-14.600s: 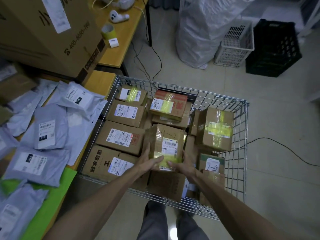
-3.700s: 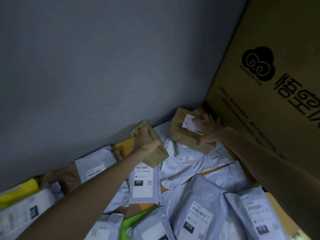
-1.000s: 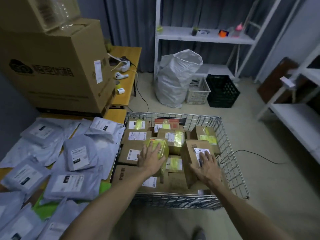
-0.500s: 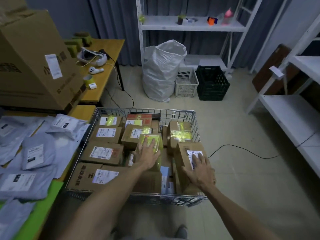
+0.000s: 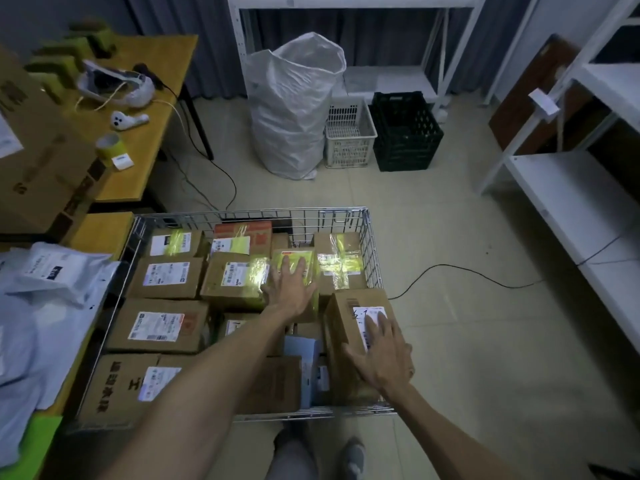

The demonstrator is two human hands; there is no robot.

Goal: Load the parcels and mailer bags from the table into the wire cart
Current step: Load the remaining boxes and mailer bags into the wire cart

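The wire cart stands on the floor in front of me, packed with several cardboard parcels. My left hand lies flat with straight fingers on a small parcel wrapped in yellow tape near the cart's middle. My right hand presses flat on a brown box with a white label at the cart's near right corner. Grey mailer bags lie piled on the table at the left.
A large cardboard box sits on the table's far end. A white sack, a white basket and a black crate stand beyond the cart. White shelving lines the right. A black cable runs across the floor.
Both hands brought a parcel each from the table to the cart and now rest on them there. Over the last second the hands have hardly shifted; the view moved closer.
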